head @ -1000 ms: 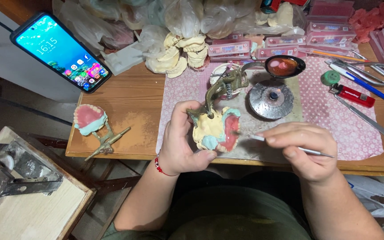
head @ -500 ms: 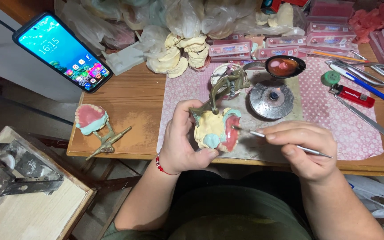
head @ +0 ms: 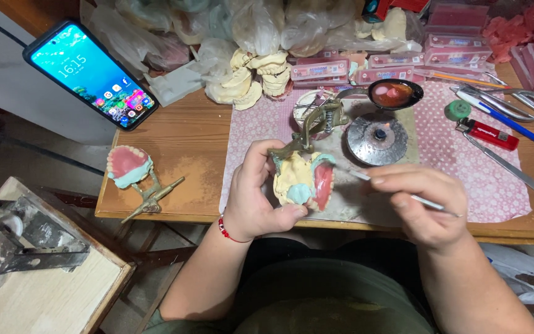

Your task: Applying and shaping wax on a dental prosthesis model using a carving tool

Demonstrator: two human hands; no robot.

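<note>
At the centre of the frame the left hand (head: 251, 201) was clasped round a denture model on its articulator (head: 303, 179), tilting the pink wax towards the right hand (head: 424, 204), which pinched a thin metal wax tool (head: 403, 195) pen-fashion, tip at the gum.

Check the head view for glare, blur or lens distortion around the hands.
Head view: sharp on the left hand and the dental model; glare on the round metal burner and the lit phone screen; slight motion blur on the right hand; table edge bows mildly.
</note>
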